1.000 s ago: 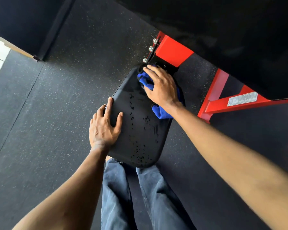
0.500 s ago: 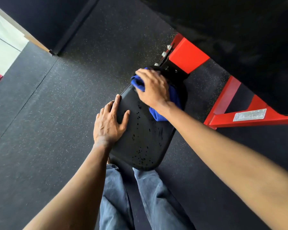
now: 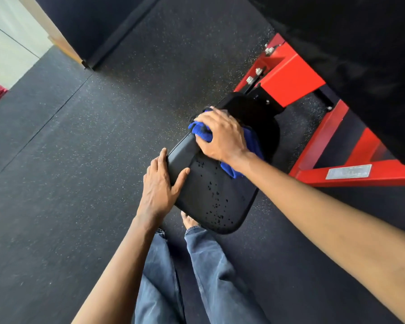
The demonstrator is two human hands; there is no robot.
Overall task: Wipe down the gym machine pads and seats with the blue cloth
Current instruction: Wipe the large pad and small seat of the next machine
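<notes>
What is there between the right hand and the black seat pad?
The blue cloth, bunched under the right hand and pressed on the seat pad; the head view shows it.

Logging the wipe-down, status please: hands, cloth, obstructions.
Right hand gripping bunched blue cloth on black padded seat, far end. Left hand flat, bracing seat edge. Droplets on near half; nothing obstructing.

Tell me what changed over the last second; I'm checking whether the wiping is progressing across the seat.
The right hand, gripping the blue cloth, slid leftward across the far end of the black seat, so the cloth now reaches its left edge. Nothing was picked up or let go. Unchanged: the left hand rests on the seat's left edge, and droplets dot the near half.
</notes>
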